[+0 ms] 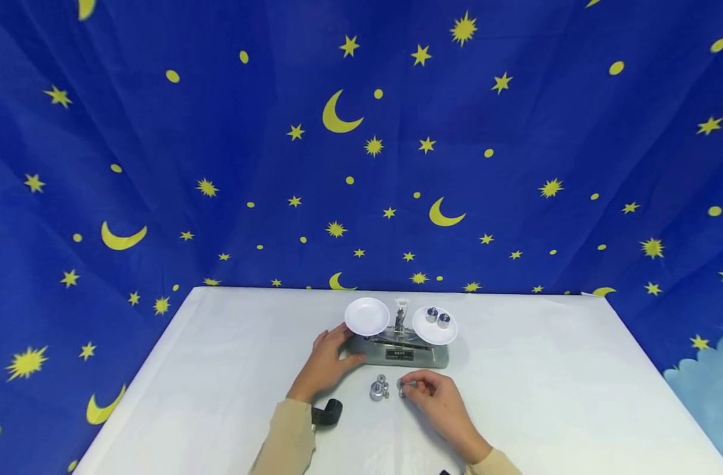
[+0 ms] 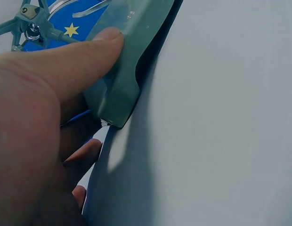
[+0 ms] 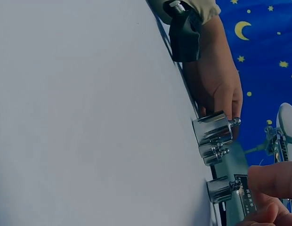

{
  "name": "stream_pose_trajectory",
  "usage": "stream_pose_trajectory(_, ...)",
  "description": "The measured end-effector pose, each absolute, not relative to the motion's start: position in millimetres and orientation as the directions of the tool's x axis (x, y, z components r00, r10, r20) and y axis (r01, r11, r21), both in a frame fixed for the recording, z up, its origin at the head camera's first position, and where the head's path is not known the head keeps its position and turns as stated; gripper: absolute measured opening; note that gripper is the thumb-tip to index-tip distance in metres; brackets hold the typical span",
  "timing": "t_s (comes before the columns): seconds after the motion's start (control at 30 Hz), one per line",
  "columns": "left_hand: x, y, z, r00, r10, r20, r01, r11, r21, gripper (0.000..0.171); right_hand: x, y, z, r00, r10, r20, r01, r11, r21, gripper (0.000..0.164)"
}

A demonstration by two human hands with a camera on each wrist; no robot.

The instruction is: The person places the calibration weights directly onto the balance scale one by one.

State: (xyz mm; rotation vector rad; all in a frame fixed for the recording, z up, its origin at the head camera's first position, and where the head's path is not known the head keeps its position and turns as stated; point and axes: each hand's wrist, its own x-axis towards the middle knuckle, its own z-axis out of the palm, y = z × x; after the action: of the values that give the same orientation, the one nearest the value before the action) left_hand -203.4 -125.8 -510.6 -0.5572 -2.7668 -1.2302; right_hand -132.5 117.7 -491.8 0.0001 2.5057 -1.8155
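Note:
A balance scale [image 1: 373,353] with a grey-green base stands toward the back of the table. My left hand [image 1: 326,366] holds the left end of its base, the thumb [image 2: 101,47] on the front face and the other fingers round the end. In front of the scale, my right hand [image 1: 441,402] pinches the knob of a small metal weight [image 3: 219,190], which stands on the table. Left of it is a cluster of several knobbed weights [image 1: 377,390] of different sizes. Two more weights [image 1: 444,321] sit on the white right pan [image 1: 423,333]; the left pan [image 1: 366,316] holds nothing.
The white-covered table [image 1: 545,389] reaches back to a blue curtain [image 1: 278,165] printed with yellow moons and stars. A black wrist-worn device [image 1: 328,413] sticks out from the left wrist above the table.

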Motion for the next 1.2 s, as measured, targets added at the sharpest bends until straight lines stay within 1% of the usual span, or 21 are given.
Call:
stream_pose_trajectory(0.2, -202, -123, -507, -0.935, 0.292, 0.201, 0.343, 0.608, 0.716, 0.067, -134, 120, -497, -0.998, -0.051, -0.036, 0.015, 0.37, -0.929, 0.015)
stream_pose_trajectory(0.63, -204, -123, -508, -0.937, 0.294, 0.188, 0.337, 0.625, 0.704, 0.066, -139, 123, -505, -0.998, -0.057, -0.019, -0.009, 0.449, -0.894, 0.011)
stream_pose_trajectory(1.2, -202, -122, -503, -0.943, 0.287, 0.169, 0.319, 0.629, 0.709, 0.066, -137, 123, -502, -0.997, -0.08, -0.021, -0.018, 0.456, -0.89, 0.007)
